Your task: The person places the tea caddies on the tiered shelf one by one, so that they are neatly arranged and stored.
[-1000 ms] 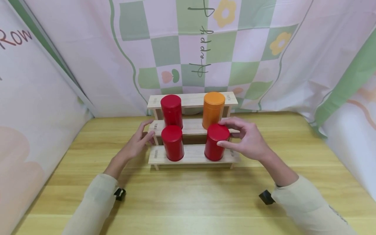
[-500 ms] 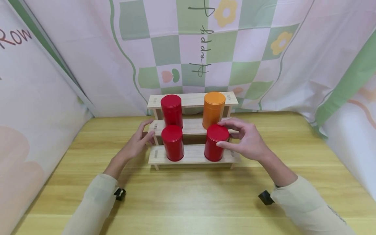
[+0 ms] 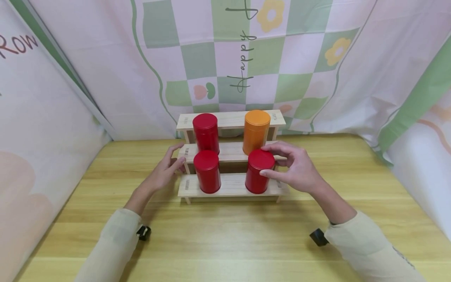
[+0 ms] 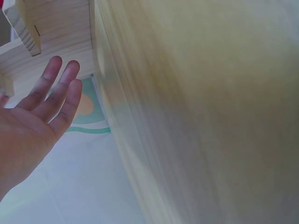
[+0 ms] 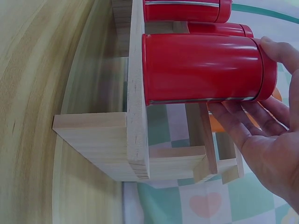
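Note:
A pale wooden three-tier stand (image 3: 232, 182) holds lidded tin canisters. My right hand (image 3: 296, 166) grips the red canister (image 3: 257, 180) at the right of the lowest tier, thumb by the lid's near side and fingers around the far side. In the right wrist view this canister (image 5: 201, 67) stands with its base on the board. At the stand's left end is my left hand (image 3: 162, 172), thumb and index finger right at the middle tier's edge. Its other fingers (image 4: 56, 98) extend straight, holding nothing. Another red canister (image 3: 208, 176) stands at the lowest tier's left.
On the middle tier stand a red canister (image 3: 207, 137) at left and an orange canister (image 3: 255, 139) at right. The stand sits on a wood-grain table (image 3: 229, 239). A checked, printed cloth (image 3: 232, 58) hangs close behind it, with white cloth at both sides.

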Demonstrator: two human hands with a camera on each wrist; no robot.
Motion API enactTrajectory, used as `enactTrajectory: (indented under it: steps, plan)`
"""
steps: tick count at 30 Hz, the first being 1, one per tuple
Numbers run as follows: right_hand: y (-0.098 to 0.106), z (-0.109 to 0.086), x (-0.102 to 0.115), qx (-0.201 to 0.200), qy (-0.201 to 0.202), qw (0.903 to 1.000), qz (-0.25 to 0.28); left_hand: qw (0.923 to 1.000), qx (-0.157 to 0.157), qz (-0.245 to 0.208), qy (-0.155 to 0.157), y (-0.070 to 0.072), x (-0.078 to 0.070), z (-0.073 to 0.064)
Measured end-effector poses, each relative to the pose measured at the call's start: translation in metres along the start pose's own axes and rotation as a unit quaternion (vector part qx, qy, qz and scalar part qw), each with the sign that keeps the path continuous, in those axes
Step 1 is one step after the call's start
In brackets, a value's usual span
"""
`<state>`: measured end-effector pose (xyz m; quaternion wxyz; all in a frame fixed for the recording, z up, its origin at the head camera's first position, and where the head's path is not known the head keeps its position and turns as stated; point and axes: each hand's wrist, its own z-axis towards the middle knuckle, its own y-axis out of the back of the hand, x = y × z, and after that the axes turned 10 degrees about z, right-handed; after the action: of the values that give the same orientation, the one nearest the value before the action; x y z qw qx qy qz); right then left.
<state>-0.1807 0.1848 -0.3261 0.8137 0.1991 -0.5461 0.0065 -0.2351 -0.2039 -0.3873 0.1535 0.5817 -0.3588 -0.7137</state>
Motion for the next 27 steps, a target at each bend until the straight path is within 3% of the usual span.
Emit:
enactTrajectory:
  steps: [17, 27]
  plan:
    - [-0.0004, 0.0004, -0.0029, -0.001, 0.006, 0.9998, 0.018, 1.0000, 0.001, -0.004, -0.003, 0.0010, -0.0029, -0.0011]
    - [-0.0010, -0.0008, -0.0029, -0.002, -0.017, 0.9995, 0.026, 1.0000, 0.005, 0.005, 0.000, 0.0024, -0.0041, -0.0024]
